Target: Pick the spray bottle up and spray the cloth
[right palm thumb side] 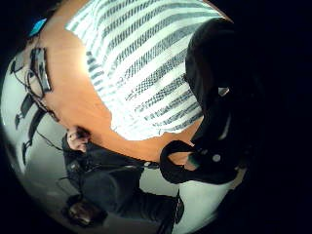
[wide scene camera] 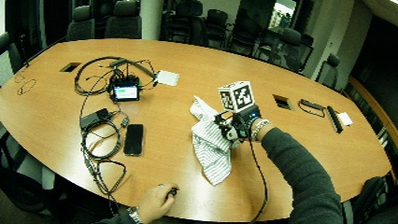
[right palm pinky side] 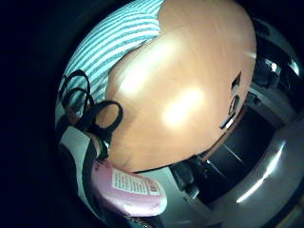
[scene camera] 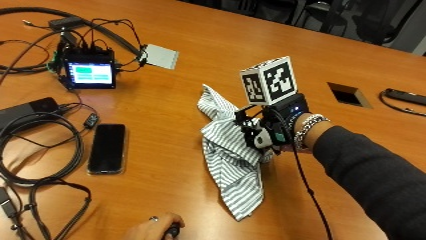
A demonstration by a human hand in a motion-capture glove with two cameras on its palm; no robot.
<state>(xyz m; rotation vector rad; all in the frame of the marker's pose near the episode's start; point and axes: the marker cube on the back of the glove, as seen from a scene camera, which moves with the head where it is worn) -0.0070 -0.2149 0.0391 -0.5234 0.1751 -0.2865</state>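
Pink spray bottle (right palm pinky side: 130, 190) gripped in gloved right hand (scene camera: 276, 131), above striped cloth (scene camera: 229, 155)

My right hand (scene camera: 279, 127) sits at the striped cloth's (scene camera: 229, 155) edge, cloth bunched just beside my fingers. Bare table (scene camera: 200, 65) beyond the cloth and behind my wrist, room to pass. Further past the cloth: phone (scene camera: 106, 148), cables (scene camera: 40, 150), small screen unit (scene camera: 88, 71) crowd that side. Bare hand (scene camera: 153, 229) rests near table edge, well apart.
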